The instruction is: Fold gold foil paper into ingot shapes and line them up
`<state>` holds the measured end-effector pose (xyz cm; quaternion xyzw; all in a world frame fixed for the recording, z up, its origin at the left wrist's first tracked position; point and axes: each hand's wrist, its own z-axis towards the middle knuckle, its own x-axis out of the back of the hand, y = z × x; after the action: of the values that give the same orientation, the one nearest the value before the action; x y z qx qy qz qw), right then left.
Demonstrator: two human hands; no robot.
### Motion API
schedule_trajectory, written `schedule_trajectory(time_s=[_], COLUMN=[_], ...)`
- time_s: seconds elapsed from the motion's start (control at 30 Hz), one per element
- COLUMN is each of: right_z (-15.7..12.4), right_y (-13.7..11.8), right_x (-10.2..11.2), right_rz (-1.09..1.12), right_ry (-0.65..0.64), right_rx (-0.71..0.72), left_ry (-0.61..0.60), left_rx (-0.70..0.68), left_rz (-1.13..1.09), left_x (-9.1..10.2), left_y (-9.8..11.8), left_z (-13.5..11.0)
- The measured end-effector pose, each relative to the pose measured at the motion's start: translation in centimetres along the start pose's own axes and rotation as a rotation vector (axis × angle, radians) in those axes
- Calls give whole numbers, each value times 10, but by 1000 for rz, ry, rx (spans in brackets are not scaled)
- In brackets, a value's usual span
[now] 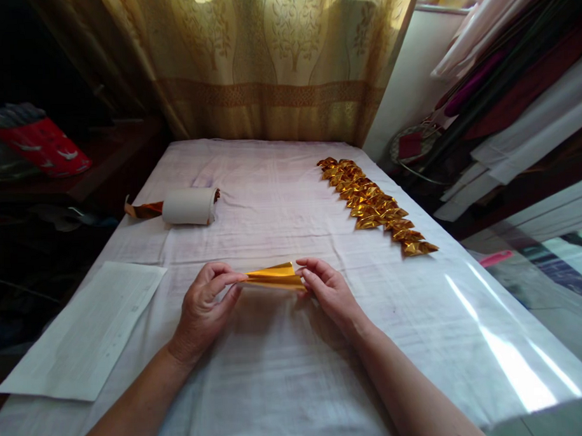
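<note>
A strip of folded gold foil paper [273, 277] stretches between my two hands over the middle of the table. Its left end is pinched together between the thumb and fingers of my left hand [205, 303]. At the wider right end, my right hand [329, 290] grips the lower edge with the thumb, the index finger raised close to the upper corner. Some of the right fingers are hidden behind the paper. Toward the right lie rows of folded gold foil pieces [374, 199], overlapping in a long band.
A white roll [188, 206] with gold foil sheets [145, 210] inside lies at the left. A printed white sheet [92, 333] rests nearer, by the left edge. The table has a white cloth [287, 383]. Curtains [266, 66] hang behind; clothes [530, 101] hang at right.
</note>
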<state>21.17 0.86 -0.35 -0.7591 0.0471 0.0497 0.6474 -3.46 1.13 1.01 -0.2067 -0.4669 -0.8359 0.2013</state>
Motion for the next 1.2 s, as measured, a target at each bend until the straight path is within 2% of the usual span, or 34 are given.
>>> schedule_trajectory(time_s=[0.1, 0.27, 0.43, 0.6, 0.7, 0.77, 0.93, 1.03, 1.2], right_z=[-2, -7, -10, -10, -10, -9, -3, -1, -4], right_y=[1, 1, 5, 9, 9, 9, 7, 7, 11], right_x=[2, 3, 1, 3, 4, 5, 8, 6, -3], right_rz=[-96, -331, -427, -542, -582, -585, -552, -561, -529], right_ry=[2, -62, -91, -100, -104, -69, 20, -7, -103], right_rx=[67, 219, 411, 501, 523, 512, 487, 479, 428], left_ry=[31, -47, -105, -113, -131, -144, -195, -248, -368], left_rx=[195, 514, 670, 731, 710, 650, 313, 135, -9], left_rz=[-21, -203, -359, -420, -381, -304, 29, 119, 191], left_x=[0, -3, -5, -6, -6, -5, 0, 2, 3], left_y=[1, -1, 1, 4, 2, -2, -11, -11, -5], left_z=[2, 2, 3, 3, 2, 1, -3, -1, 14])
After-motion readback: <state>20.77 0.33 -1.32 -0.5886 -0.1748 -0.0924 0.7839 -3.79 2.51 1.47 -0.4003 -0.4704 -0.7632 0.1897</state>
